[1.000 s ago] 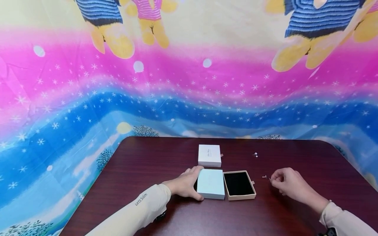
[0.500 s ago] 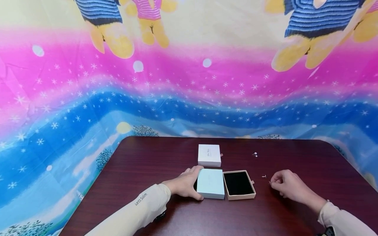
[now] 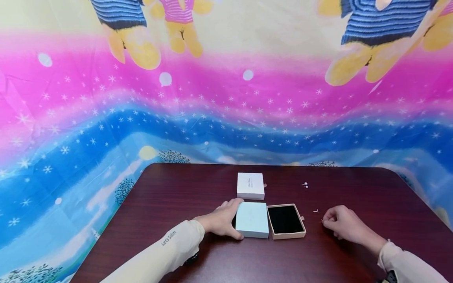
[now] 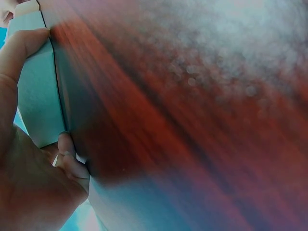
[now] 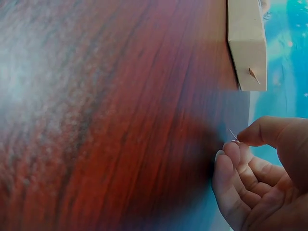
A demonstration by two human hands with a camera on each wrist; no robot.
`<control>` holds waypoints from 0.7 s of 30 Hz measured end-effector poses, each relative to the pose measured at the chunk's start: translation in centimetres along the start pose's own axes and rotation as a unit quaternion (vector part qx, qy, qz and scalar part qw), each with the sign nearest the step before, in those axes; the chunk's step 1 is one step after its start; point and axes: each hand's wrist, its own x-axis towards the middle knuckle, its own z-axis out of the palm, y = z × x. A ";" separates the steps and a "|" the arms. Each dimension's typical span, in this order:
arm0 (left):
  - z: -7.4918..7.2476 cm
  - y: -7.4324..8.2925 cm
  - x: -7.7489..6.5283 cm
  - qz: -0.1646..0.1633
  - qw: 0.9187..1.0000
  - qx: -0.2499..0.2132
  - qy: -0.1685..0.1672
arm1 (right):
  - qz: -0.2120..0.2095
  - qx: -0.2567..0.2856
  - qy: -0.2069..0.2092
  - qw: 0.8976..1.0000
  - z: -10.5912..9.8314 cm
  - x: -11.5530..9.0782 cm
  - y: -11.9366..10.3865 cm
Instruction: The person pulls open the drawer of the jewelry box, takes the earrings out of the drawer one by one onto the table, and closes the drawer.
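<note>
My left hand (image 3: 223, 220) holds a pale blue-green box sleeve (image 3: 252, 220), its thumb along the near side and its fingers at the far left. Against the sleeve's right side lies a beige box drawer (image 3: 288, 236) with a black lining and a small pull tab. To the drawer's right, my right hand (image 3: 345, 223) pinches a stud earring (image 5: 233, 134) between thumb and forefinger; its thin post sticks out from the fingertips in the right wrist view. Another small stud earring (image 3: 316, 211) lies on the table just beyond that hand.
A white box (image 3: 250, 185) with printed lettering and a tab stands behind the sleeve. A pair of pearl-like stud earrings (image 3: 306, 184) lies at the back right. All rest on a dark reddish-brown table (image 3: 177, 184), in front of a printed cloth backdrop (image 3: 226, 98).
My right hand has drawn slightly nearer to me, still pinching the stud earring. The left hand and the boxes look the same.
</note>
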 end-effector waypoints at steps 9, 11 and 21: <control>-0.2 0.2 -0.2 0.002 1.000 -0.003 0.002 | 0.000 0.003 -0.017 1.000 0.0 0.2 0.1; -0.2 0.2 -0.2 0.001 1.000 -0.003 0.002 | -0.002 0.004 -0.020 1.000 0.0 0.2 0.1; -0.1 0.0 0.1 -0.002 1.000 0.001 0.000 | -0.019 0.010 -0.029 0.999 -0.1 0.2 0.2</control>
